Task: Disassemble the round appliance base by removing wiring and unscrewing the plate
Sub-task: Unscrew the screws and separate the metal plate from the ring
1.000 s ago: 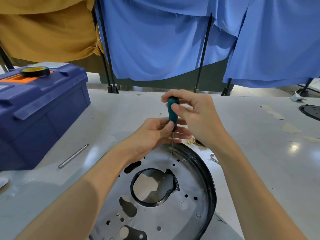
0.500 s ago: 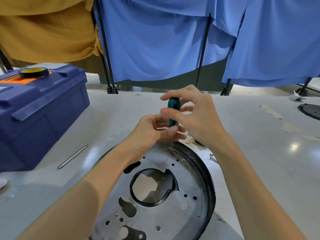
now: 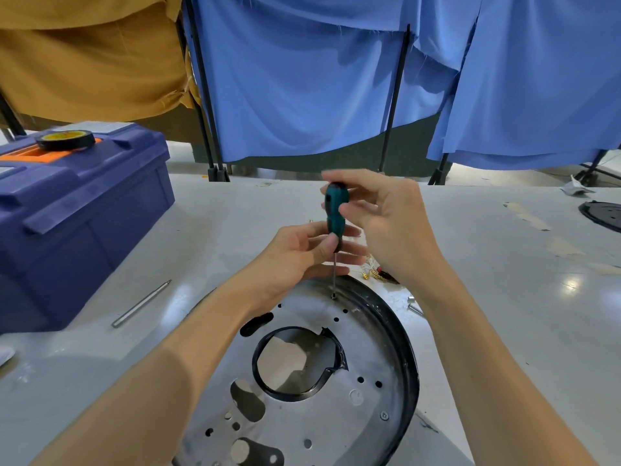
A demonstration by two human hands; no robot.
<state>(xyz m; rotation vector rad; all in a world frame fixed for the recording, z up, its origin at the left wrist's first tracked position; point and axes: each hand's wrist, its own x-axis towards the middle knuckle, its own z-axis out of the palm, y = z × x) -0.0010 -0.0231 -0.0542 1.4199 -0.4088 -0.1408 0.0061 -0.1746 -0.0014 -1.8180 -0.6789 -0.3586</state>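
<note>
The round grey metal plate [image 3: 366, 351] lies in its black rim [image 3: 409, 361] on the white desk [image 3: 504, 314]. The green-handled screwdriver [image 3: 334, 210] stands tip-down in a far-edge screw [image 3: 333, 296]. My left hand [image 3: 299, 257] pinches the handle low and my right hand [image 3: 386, 223] pinches its top. I'd press straight down, turning slowly.

A tape roll [image 3: 65, 140] sits atop the blue toolbox [image 3: 84, 230]; metal rod [image 3: 141, 303] nearby.

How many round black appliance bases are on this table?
2. The near base, carrying a silver metal plate, lies under the green-handled screwdriver; the far base sits at the white table's right edge, cut off by the frame. More may be hidden.
</note>
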